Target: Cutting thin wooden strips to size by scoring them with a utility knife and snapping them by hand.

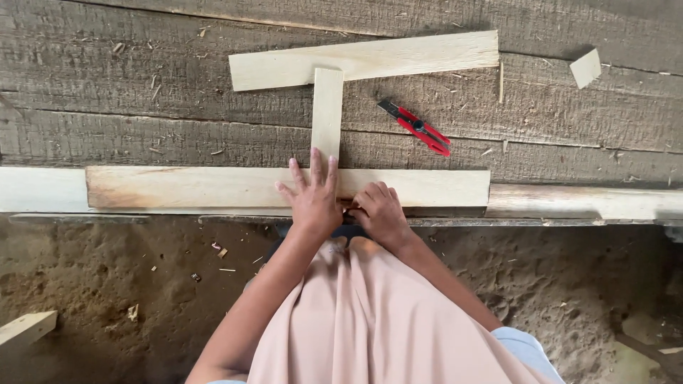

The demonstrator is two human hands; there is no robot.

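Observation:
My left hand [313,195] lies flat, fingers spread, on a long pale wooden strip [185,187] at the near edge of a rough grey plank bench [142,114]. A narrow upright strip [327,110] runs from under my fingertips up to a wider pale board [398,58] lying across the top. My right hand [380,210] is curled against the long strip just right of the left hand, fingers closed; whether it pinches something small I cannot tell.
Red-handled cutters [420,128] lie on the bench to the right of the upright strip. A small wood offcut [585,68] sits at far right. Dirt ground with chips lies below, and another wood piece [25,328] at lower left.

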